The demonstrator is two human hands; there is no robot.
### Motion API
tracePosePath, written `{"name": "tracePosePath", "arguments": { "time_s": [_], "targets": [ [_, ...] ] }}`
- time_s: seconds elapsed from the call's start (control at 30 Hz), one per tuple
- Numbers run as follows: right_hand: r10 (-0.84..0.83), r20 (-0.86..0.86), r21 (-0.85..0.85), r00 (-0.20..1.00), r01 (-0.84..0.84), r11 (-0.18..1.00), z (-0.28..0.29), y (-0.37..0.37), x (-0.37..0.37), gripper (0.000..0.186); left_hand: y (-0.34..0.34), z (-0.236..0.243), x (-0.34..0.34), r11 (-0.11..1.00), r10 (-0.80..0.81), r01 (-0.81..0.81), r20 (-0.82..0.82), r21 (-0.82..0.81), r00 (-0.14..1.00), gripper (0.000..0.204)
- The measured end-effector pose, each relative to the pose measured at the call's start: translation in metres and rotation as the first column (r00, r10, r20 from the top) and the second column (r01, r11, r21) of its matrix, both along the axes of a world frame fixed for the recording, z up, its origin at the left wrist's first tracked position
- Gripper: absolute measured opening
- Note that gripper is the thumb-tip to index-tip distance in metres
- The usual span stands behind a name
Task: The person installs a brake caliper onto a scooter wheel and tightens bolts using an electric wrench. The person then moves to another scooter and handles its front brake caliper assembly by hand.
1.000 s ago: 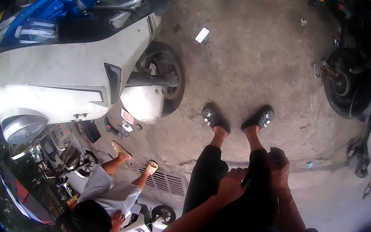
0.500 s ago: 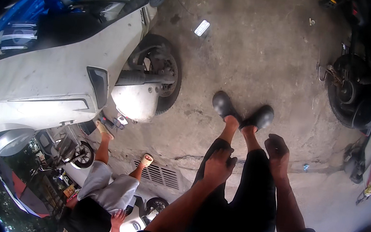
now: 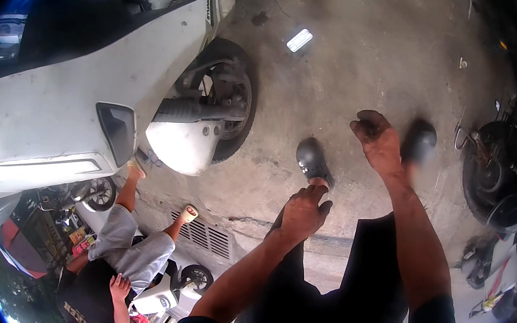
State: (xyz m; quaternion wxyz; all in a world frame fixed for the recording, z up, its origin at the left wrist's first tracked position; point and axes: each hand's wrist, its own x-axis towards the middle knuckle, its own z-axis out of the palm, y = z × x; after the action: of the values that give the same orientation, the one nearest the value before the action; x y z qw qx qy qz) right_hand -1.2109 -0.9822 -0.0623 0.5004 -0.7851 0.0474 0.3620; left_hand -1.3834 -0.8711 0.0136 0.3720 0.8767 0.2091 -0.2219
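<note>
My left hand (image 3: 305,214) hangs over my left thigh, fingers loosely bent and thumb apart, with nothing seen in it. Farther forward, my right hand (image 3: 378,143) is raised over the concrete floor between my two dark clogs (image 3: 314,159). Its darkened fingers curl loosely with a gap to the thumb, and no object shows there. Neither hand touches the white scooter (image 3: 76,93) on the left. That scooter's front wheel (image 3: 240,103) and white fender (image 3: 183,141) are the parts nearest my hands.
A pale rectangular object (image 3: 299,40) lies on the floor ahead. Along the right stands a dark motorcycle wheel (image 3: 492,171). At lower left a person in grey shorts (image 3: 128,242) sits near a floor grate (image 3: 202,234) and another white scooter (image 3: 155,297).
My right hand has swung forward and slightly left, away from my thigh. My right foot has stepped to the right, widening my stance. The view has shifted toward the scooter.
</note>
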Motion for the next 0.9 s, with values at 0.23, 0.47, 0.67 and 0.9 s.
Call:
{"name": "tracePosePath", "arguments": {
  "time_s": [0.23,0.47,0.67,0.9],
  "targets": [
    [0.227,-0.100,0.056,0.969,-0.222,0.973,-0.042,0.017,0.032,0.035,-0.023,-0.063,0.028,0.992,0.113,-0.117,-0.092,-0.042,0.989,0.027],
    [0.724,0.222,-0.274,0.653,-0.671,0.689,-0.112,0.031,0.101,0.033,0.009,-0.169,0.069,0.928,-0.335,0.340,-0.062,0.152,0.940,0.021],
    [0.739,0.437,-0.315,0.513,-0.682,0.660,-0.153,0.087,0.157,0.031,0.034,-0.235,0.108,0.892,-0.376,0.345,0.054,0.293,0.925,0.019],
    [0.655,0.595,-0.357,0.467,-0.576,0.735,-0.216,0.126,0.242,0.039,0.101,-0.233,0.215,0.816,-0.409,0.165,0.351,0.554,0.843,0.017]
  ]
}}
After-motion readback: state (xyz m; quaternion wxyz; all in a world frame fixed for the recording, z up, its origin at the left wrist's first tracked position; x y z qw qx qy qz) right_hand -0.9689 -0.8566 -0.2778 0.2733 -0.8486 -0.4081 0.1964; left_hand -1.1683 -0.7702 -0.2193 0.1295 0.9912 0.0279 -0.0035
